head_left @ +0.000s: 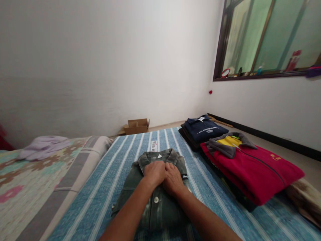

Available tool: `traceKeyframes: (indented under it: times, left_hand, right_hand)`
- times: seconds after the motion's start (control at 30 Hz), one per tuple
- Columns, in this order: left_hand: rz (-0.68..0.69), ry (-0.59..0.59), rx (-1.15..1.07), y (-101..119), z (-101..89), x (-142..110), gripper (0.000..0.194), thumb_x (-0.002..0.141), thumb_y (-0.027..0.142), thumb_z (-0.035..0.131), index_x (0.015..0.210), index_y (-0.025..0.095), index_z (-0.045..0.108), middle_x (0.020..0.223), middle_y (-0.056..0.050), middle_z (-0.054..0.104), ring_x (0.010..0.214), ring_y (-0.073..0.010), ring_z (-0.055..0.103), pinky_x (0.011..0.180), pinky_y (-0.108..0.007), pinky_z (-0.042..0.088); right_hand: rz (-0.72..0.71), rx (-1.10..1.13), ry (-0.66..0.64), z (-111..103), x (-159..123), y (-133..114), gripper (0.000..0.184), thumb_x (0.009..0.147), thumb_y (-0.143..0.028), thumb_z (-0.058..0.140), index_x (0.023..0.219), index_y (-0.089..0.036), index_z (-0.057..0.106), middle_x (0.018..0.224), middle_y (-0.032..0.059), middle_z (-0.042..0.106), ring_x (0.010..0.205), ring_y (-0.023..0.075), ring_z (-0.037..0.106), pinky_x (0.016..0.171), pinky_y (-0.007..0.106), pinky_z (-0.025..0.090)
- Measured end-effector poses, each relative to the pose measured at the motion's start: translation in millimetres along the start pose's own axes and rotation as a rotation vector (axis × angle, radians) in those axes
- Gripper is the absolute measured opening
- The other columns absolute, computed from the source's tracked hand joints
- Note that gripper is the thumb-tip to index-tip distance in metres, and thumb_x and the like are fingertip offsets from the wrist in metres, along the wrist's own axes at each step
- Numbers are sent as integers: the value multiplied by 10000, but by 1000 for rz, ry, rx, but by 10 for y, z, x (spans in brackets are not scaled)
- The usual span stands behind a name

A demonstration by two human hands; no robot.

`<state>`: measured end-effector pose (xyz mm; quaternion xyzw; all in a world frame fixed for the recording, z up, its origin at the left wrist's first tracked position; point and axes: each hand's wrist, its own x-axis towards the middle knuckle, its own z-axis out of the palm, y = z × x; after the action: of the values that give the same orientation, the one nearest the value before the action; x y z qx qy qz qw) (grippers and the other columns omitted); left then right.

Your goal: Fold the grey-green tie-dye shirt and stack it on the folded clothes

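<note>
A dark green denim jacket point(156, 214) lies folded on the blue striped bedspread point(110, 174), its collar toward the far side and its buttoned front facing up. Both hands meet on the front just below the collar. My left hand point(154, 172) is closed, with fingers curled at the placket. Beside it, touching, my right hand point(173, 177) has its fingers bent against the same cloth. The fingertips of both are hidden, but they appear to grip the jacket's front edge near the top button.
To the right lie a red fleece jacket point(263, 170) with grey collar atop folded clothes, and a navy top point(207, 130) on another pile. A cardboard box point(136, 127) stands beyond the bed. At left is another bed with a floral cover point(45, 174) and a lilac cloth point(46, 147).
</note>
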<state>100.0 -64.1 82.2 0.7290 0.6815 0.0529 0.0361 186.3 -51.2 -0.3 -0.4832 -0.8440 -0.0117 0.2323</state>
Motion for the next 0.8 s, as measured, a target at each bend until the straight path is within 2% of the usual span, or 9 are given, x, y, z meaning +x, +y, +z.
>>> traceKeyframes:
  times: [0.1,0.17,0.33,0.43,0.53,0.67,0.8]
  left_hand:
    - [-99,175,-168,75,189,125,272,788,131,423,912,111,665,975,-167,685,984,-274,631,833,-359,469]
    - [-159,258,-311,24,344,199,300,806,125,399,968,93,650,1009,-155,682,1000,-246,625,866,-324,456]
    - [-207,347,-470,-251,671,302,315,828,119,371,999,162,632,1023,-67,687,994,-173,623,908,-298,449]
    - [-147,391,-557,-322,799,317,229,805,142,451,941,172,632,976,-49,682,950,-167,624,897,-298,457]
    - [-83,392,-513,-305,865,312,181,800,150,479,902,163,629,962,-56,667,944,-171,606,899,-304,449]
    - [-57,391,-393,-255,869,280,203,838,142,429,841,169,630,971,-67,655,995,-190,580,930,-334,426]
    - [-69,383,-351,-231,855,247,224,851,164,427,866,159,650,1104,-93,623,1083,-207,545,971,-350,405]
  right_hand:
    - [11,15,13,19,0,-2,253,910,-200,433,1106,-151,586,1010,115,589,963,240,491,801,362,405]
    - [6,20,17,21,-13,2,277,902,-193,446,1144,-143,570,1029,115,586,972,242,489,811,362,403]
    - [-3,27,10,25,-61,26,204,874,-151,457,950,-158,646,1017,111,578,984,237,488,834,351,393]
    - [16,45,6,30,-78,37,231,874,-142,442,983,-165,644,1023,105,584,982,229,499,842,345,396]
    - [41,68,-10,18,-92,49,237,869,-147,441,963,-181,656,994,89,603,973,218,524,839,320,403]
    - [90,93,-50,-59,-63,124,244,861,-133,431,872,-183,670,972,75,635,932,184,575,809,265,417]
    - [154,95,-94,-207,127,317,315,888,-118,361,943,-179,665,946,76,669,910,168,614,783,249,425]
